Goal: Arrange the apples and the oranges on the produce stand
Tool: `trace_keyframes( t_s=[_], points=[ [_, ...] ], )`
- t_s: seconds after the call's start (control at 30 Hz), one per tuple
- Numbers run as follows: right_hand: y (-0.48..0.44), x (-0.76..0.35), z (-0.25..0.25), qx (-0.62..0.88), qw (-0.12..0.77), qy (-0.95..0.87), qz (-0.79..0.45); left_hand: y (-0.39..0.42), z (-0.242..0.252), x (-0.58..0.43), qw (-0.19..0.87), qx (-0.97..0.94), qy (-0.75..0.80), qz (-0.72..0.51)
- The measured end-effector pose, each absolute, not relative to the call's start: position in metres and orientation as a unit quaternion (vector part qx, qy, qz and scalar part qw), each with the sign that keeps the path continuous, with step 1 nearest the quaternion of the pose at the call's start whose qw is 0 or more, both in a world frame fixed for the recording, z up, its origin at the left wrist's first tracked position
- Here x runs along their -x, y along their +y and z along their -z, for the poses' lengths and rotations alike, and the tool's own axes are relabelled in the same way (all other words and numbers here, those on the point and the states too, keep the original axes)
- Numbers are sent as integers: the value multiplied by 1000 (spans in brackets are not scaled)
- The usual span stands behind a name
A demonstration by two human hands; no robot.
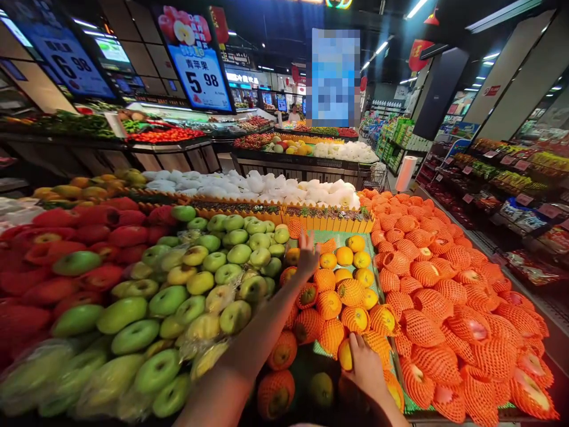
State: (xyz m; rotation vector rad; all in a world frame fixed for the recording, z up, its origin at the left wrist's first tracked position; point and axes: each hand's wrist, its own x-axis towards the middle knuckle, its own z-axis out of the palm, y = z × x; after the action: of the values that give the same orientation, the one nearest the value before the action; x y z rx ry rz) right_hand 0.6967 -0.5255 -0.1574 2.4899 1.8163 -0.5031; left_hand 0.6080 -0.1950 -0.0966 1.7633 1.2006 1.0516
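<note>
My left arm reaches out over the fruit. My left hand point(307, 254) is at the far end of the orange section, fingers stretched up and apart, beside an orange foam net point(294, 228). Another piece of foam net point(328, 245) lies to its right. Close to me, my right hand point(365, 363) has its fingers and thumb around a bare orange point(345, 356). Bare oranges point(344, 256) and net-wrapped oranges point(329, 305) lie together on a green mat point(372, 252). A darker round fruit point(320, 389) sits in shadow at the near edge.
Green apples point(136, 336), some in clear plastic, are heaped to the left, with red-netted fruit point(91, 228) beyond. Orange-netted fruit point(433, 296) fills the right. A low yellow fence point(329, 222) separates white-wrapped fruit point(253, 185) behind. Packaged-goods shelves point(520, 184) stand right.
</note>
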Motion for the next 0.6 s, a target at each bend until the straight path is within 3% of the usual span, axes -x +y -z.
trace_keyframes(
  t_s=[0.07,0.13,0.23,0.4,0.5,0.6],
  points=[
    [-525,-697,156,-795,3,582,169,-240,107,-603,367,-755,409,-357],
    [-527,-700,156,-795,-19,577,185,-290,121,-595,378,-875,241,-184],
    [-534,-706,160,-792,-112,564,203,-355,145,-586,374,-912,154,-70],
    [-546,-716,171,-741,-340,543,203,-401,167,-584,135,-973,180,53],
    [-549,-717,173,-747,-354,533,182,-396,160,-574,161,-971,174,36],
    [-547,-712,170,-771,-279,547,170,-385,145,-552,279,-931,231,-51]
  ],
)
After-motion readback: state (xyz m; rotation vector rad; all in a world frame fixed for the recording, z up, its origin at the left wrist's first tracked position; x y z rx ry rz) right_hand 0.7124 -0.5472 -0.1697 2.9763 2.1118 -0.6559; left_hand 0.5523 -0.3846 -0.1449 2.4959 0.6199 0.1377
